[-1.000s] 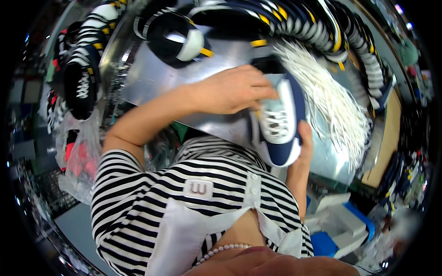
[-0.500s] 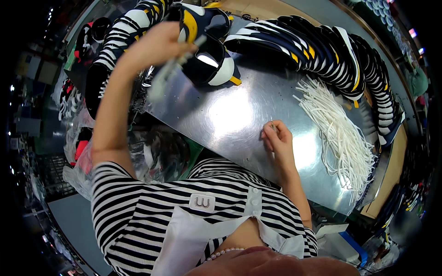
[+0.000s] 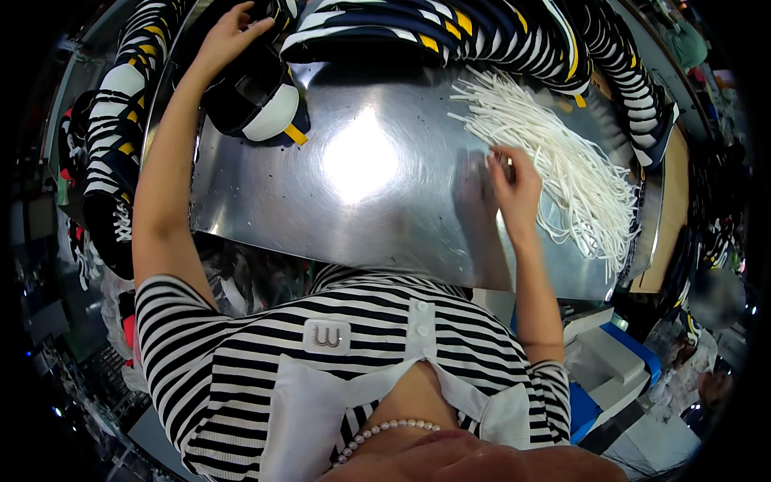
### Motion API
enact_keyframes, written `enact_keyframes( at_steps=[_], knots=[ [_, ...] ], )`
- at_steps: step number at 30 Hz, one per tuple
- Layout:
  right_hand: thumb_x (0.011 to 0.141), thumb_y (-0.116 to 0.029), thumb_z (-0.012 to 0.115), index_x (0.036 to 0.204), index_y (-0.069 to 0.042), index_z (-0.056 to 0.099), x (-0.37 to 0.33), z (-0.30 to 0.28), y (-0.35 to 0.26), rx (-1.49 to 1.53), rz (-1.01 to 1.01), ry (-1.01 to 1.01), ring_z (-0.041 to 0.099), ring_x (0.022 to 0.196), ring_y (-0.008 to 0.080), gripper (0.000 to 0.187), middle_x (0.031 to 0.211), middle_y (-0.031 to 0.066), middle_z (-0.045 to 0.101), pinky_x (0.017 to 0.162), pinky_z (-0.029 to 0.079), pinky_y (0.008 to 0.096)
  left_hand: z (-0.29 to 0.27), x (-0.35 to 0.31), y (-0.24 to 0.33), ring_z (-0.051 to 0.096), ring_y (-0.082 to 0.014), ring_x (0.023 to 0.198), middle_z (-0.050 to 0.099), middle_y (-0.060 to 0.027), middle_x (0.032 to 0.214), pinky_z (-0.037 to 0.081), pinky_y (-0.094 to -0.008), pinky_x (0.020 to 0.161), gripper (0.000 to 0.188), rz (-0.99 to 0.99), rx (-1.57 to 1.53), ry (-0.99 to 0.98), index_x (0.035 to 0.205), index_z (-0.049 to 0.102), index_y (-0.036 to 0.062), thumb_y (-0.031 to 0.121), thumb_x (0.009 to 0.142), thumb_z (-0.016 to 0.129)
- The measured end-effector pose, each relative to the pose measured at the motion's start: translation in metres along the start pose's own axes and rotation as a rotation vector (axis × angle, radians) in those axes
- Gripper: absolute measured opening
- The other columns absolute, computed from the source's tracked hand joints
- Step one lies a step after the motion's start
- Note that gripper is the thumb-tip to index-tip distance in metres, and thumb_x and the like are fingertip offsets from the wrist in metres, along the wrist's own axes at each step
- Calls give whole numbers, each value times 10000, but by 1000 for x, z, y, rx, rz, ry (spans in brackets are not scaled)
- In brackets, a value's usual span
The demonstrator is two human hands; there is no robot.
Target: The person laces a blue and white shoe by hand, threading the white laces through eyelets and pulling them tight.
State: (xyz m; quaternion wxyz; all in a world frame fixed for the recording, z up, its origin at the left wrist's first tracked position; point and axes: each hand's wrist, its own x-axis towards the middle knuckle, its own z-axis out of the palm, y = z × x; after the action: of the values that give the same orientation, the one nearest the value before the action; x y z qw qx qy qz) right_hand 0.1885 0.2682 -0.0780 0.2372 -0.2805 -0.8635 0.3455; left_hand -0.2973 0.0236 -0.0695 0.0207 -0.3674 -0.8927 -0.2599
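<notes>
The tabletop (image 3: 385,233) was smooth, glossy metal.
On it lay matt woven-looking laces (image 3: 562,169); before it, the striped shirt (image 3: 217,386) was matt cloth.

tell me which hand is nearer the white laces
Right. The right hand is at the left edge of the laces, contact unclear; the left hand is across the table, by a dark shoe.

Right hand (image 3: 518,189) hovering beside white laces (image 3: 574,165)

The right hand is bending its fingers just left of the white laces. Well left of them, the left hand (image 3: 229,40) is spreading its fingers near a dark shoe upper (image 3: 271,116). Beyond the laces, stacked uppers (image 3: 418,26) are lining the table (image 3: 385,229).
</notes>
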Motion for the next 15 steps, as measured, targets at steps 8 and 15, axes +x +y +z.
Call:
enact_keyframes(
  at_steps=[8, 15],
  knots=[
    [877, -156, 679, 1018, -101, 697, 101, 16, 37, -466, -357, 54, 657, 783, 273, 153, 919, 74, 650, 678, 503, 366, -9, -157, 126, 660, -250, 976, 680, -153, 1073, 498, -315, 851, 435, -67, 32, -93, 1160, 632, 29, 351, 881, 719],
    [819, -303, 707, 992, -116, 727, 117, 6, 44, -522, -48, -53, 663, 887, 316, 256, 975, 81, 679, 738, 515, 406, -84, -192, 150, 627, -137, 1012, 654, -85, 1137, 465, -268, 901, 393, -271, -1101, 130, 1263, 553, -37, 162, 932, 631]
  ],
)
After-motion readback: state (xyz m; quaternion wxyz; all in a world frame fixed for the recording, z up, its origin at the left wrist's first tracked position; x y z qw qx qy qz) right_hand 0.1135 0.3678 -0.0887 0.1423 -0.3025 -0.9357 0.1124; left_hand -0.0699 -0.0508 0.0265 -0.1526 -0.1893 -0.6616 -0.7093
